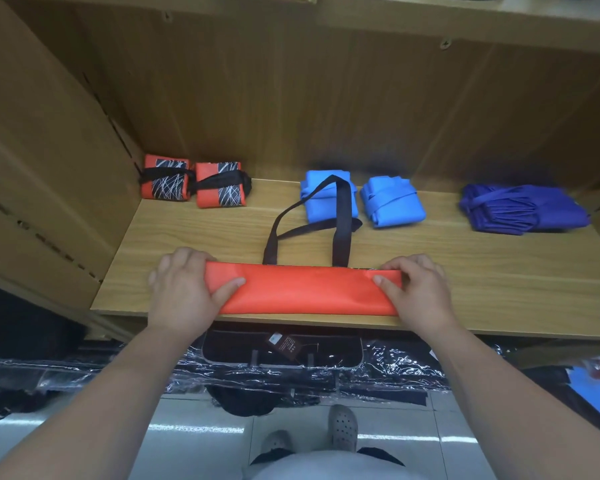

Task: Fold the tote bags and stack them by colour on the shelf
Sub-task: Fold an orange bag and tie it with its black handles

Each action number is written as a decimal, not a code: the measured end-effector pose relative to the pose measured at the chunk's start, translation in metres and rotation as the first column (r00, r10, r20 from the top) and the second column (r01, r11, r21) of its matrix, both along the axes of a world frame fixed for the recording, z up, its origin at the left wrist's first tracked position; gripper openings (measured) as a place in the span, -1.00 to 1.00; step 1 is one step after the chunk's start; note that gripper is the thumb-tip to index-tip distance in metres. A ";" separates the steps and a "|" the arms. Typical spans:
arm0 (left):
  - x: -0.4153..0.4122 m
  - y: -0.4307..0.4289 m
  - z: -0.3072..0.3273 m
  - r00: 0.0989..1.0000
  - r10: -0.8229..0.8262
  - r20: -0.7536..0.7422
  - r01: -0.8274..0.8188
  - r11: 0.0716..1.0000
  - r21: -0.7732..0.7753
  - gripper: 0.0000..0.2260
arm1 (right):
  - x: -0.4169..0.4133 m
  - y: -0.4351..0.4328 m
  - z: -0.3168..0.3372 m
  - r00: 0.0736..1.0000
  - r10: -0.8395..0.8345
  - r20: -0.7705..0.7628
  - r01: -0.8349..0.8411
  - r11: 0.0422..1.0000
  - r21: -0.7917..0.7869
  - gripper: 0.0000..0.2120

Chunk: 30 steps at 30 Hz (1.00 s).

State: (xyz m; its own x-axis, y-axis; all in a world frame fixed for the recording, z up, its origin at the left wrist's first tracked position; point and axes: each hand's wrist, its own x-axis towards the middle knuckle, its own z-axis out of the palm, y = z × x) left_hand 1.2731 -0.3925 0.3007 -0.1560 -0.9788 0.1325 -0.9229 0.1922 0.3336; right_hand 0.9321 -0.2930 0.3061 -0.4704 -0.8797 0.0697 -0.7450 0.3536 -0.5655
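An orange tote bag [305, 291] lies folded into a long strip along the front edge of the wooden shelf [465, 271]. Its black handles [340, 220] stretch back over the shelf. My left hand [184, 289] grips the strip's left end, thumb on top and fingers curled behind. My right hand [420, 289] grips the right end the same way. Two folded orange bags [193, 183] tied with black straps sit at the back left. Two folded blue bags [361, 199] lie in the middle. A folded purple pile [523, 209] rests at the right.
The shelf's wooden side panel [49, 150] rises at the left and an upper shelf board [430, 15] hangs overhead. Below the shelf edge lie black bags in clear plastic [281, 362]. My feet in grey clogs [342, 427] stand on the tiled floor.
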 end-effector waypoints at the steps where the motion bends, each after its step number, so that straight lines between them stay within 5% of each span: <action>1: 0.000 -0.001 0.001 1.000 0.002 0.011 -0.002 1.000 0.008 -0.42 | 0.001 -0.002 0.002 1.000 -0.012 -0.008 0.012 1.000 0.012 -0.90; 7: -0.006 -0.007 0.004 1.000 -0.028 -0.002 0.028 0.998 0.050 -0.43 | 0.012 -0.013 0.013 0.986 -0.072 -0.151 0.094 0.986 0.141 -0.84; 9: -0.007 -0.006 0.007 0.999 -0.037 -0.032 0.040 0.997 0.068 -0.47 | 0.020 -0.010 0.013 0.955 -0.079 -0.285 0.104 0.992 0.075 -0.81; 13: -0.009 -0.002 0.009 0.994 -0.056 -0.089 0.061 0.996 0.063 -0.44 | 0.055 0.002 0.010 0.864 0.229 -0.448 -0.303 0.948 -0.099 -0.78; 16: -0.008 -0.003 0.008 0.990 -0.050 -0.132 0.060 0.996 0.073 -0.41 | 0.073 0.000 0.008 0.688 0.620 -0.378 -0.596 0.779 0.193 -0.55; 21: -0.006 -0.004 0.009 0.957 0.026 -0.288 0.011 0.992 0.126 -0.33 | 0.078 -0.007 0.010 0.550 0.777 -0.308 -0.628 0.627 0.460 -0.34; 25: -0.008 -0.002 0.015 0.800 0.211 -0.561 -0.043 0.954 0.298 -0.30 | 0.078 -0.007 0.009 0.533 0.794 -0.294 -0.615 0.601 0.510 -0.31; 30: -0.024 0.015 0.021 0.437 0.417 -0.797 -0.047 0.895 0.443 -0.56 | 0.087 -0.006 0.012 0.516 0.813 -0.271 -0.611 0.571 0.548 -0.29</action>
